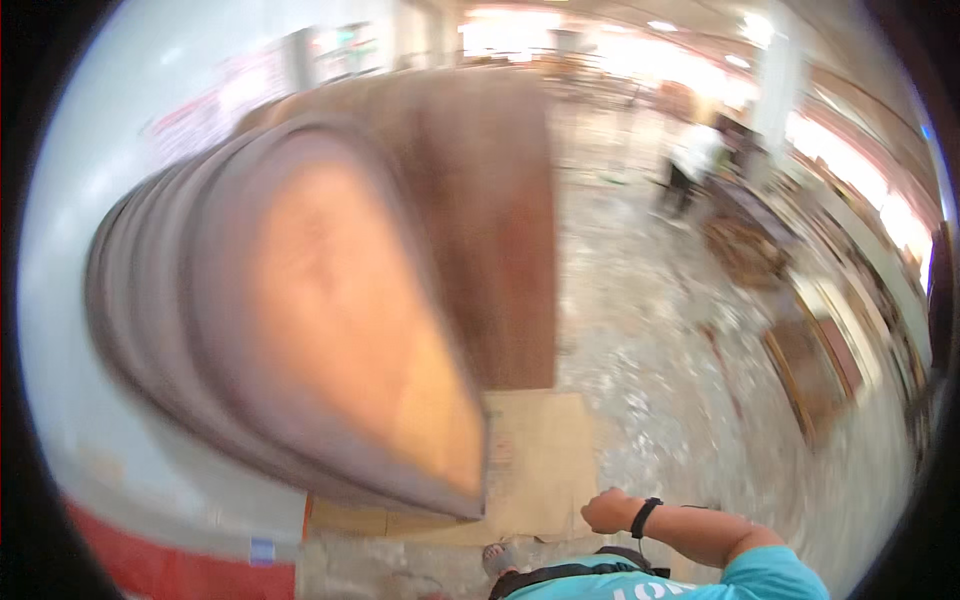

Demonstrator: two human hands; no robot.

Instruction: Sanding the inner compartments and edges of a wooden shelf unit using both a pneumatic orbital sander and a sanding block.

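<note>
My right hand (608, 510) is in front of my body at the lower edge, its fingers curled into a loose fist with nothing visible in them. A black band (646, 517) circles that wrist. My left hand is out of view. Ahead and to the left stands a row of large, round-topped brown panels (340, 330), close together, the front one with a pale orange-brown face. Motion blurs them. Behind them rises a tall, dark brown flat-sided piece (500, 240). My right hand is apart from all of these.
Flat cardboard (535, 460) lies under the panels. A pale wall (70, 330) with a red lower strip (180, 555) runs along the left. Wooden frames and boards (815, 375) lie at the right. Farther back, a person in a white top (695, 155) stands near a round wooden piece (745, 250).
</note>
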